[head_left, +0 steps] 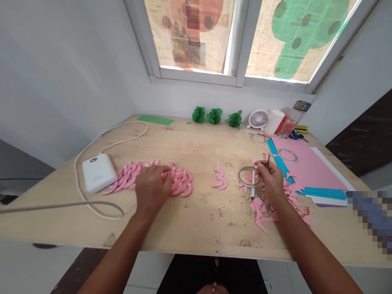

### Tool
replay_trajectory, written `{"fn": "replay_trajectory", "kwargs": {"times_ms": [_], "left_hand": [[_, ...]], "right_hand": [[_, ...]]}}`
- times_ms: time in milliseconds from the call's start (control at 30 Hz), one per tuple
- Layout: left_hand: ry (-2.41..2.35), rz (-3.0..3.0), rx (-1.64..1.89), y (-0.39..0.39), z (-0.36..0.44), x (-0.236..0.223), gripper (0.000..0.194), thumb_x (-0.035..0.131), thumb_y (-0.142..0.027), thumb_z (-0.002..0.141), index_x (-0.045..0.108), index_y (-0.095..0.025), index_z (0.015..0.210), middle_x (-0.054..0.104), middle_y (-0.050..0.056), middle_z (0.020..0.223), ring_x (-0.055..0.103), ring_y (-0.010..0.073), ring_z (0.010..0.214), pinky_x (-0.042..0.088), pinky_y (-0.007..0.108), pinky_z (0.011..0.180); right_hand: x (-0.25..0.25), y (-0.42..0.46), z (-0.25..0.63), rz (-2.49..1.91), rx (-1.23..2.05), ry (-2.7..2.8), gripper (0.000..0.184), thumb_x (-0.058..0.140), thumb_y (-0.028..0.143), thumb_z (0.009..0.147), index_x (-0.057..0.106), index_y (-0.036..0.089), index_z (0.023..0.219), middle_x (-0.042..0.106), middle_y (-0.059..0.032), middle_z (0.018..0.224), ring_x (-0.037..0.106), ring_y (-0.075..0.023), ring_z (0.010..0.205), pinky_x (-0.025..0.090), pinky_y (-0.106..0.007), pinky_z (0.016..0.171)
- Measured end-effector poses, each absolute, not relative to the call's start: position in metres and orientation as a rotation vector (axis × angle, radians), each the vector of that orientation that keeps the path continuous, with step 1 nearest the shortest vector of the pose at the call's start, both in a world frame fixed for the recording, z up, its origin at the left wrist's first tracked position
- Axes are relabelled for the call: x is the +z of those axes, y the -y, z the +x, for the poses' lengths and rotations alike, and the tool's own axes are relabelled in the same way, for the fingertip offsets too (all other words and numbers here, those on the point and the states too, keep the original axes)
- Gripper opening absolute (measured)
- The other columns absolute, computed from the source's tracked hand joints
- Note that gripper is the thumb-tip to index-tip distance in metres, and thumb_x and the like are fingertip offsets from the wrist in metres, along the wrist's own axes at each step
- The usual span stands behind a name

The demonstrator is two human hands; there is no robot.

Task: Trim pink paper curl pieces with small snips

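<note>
My left hand (152, 185) lies on a row of pink crescent-shaped paper cutouts (180, 182) spread over the wooden table (190, 147), its fingers curled onto the pieces. My right hand (271, 179) is closed round a thin dark stick-like tool (268, 161) held upright. Just left of that hand lie a clear ring of tape (246, 175) and a white pen-like tool (252, 183). A few more pink crescents (219, 179) sit between my hands. Pink paper scraps (263, 210) lie under and around my right wrist.
A white power bank (97, 171) with a looping white cable (92, 204) sits at the left. Pink, blue and white paper sheets (309, 167), two tape rings, a small fan (259, 119), a bottle, three green paper balls (214, 116) and a green sheet (155, 120) lie further back.
</note>
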State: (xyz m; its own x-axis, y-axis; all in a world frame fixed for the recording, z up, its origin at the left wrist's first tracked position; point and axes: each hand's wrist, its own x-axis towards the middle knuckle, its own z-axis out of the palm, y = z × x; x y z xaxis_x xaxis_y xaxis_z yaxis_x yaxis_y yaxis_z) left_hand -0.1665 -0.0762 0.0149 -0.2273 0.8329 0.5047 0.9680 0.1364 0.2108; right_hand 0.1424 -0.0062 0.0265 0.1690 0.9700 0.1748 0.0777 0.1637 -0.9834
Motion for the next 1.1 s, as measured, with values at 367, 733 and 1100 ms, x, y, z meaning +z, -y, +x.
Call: {"fn": "replay_trajectory", "kwargs": {"times_ms": [367, 733, 1100], "left_hand": [[2.222, -2.573, -0.557, 0.023, -0.067, 0.017, 0.021, 0.047, -0.021, 0.074, 0.06, -0.019, 0.091, 0.067, 0.004, 0.083, 0.059, 0.0184, 0.076, 0.038, 0.027, 0.063], [2.202, -2.589, -0.664, 0.02, -0.057, 0.008, 0.011, 0.049, -0.014, 0.07, 0.057, -0.019, 0.076, 0.064, 0.004, 0.08, 0.056, 0.0175, 0.073, 0.034, 0.027, 0.059], [2.174, -2.598, -0.868, 0.02, -0.055, 0.01, 0.014, 0.046, -0.009, 0.066, 0.053, -0.019, 0.059, 0.064, 0.002, 0.071, 0.056, 0.0176, 0.072, 0.035, 0.027, 0.059]], "right_hand": [[0.021, 0.004, 0.144, -1.191, 0.915, 1.274, 0.02, 0.059, 0.035, 0.073, 0.061, 0.016, 0.076, 0.045, 0.0037, 0.053, 0.039, -0.0095, 0.05, 0.029, -0.022, 0.048], [0.021, 0.006, 0.142, -1.18, 0.882, 1.351, 0.019, 0.055, 0.035, 0.076, 0.059, 0.016, 0.074, 0.048, 0.0025, 0.056, 0.043, -0.0109, 0.053, 0.034, -0.023, 0.053], [0.024, 0.009, 0.141, -1.212, 0.883, 1.398, 0.017, 0.053, 0.033, 0.076, 0.057, 0.017, 0.071, 0.047, 0.0032, 0.055, 0.041, -0.0102, 0.051, 0.032, -0.022, 0.049]]}}
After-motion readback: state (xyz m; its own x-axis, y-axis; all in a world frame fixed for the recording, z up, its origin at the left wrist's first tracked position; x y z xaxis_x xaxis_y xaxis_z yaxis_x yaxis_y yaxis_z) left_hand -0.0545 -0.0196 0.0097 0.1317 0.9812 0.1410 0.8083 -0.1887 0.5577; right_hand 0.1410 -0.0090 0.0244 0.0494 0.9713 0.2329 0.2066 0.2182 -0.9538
